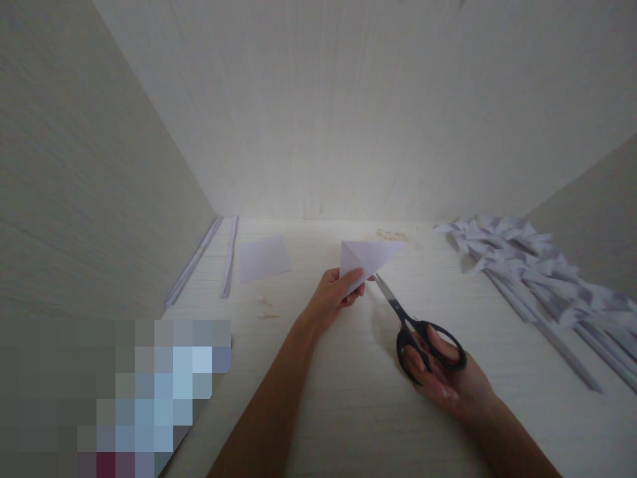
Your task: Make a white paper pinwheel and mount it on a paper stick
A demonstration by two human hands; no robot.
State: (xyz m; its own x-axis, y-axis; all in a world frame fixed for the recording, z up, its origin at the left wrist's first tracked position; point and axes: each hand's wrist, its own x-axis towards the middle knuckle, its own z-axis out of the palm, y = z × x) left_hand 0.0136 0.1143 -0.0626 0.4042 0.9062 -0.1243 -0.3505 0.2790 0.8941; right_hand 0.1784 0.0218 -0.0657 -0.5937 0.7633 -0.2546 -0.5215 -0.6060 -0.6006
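Note:
My left hand (338, 292) pinches a white sheet of paper (371, 255) that has a crease and a pointed right corner. The thumb lies on top of the paper and the fingers are underneath. In my right hand (442, 375) is a pair of scissors (398, 309) with black handles, thumb and fingers through the loops. Their blades point up and left, with the tips close to the paper's lower edge. Whether the tips touch the paper I cannot tell.
Another white paper piece (263, 259) lies left of my hands, by two thin rolled paper sticks (229, 255). Small toothpick-like bits (269, 309) lie below it. Several paper pinwheels (527, 265) on sticks are piled at right. Pale walls (318, 133) enclose the tabletop.

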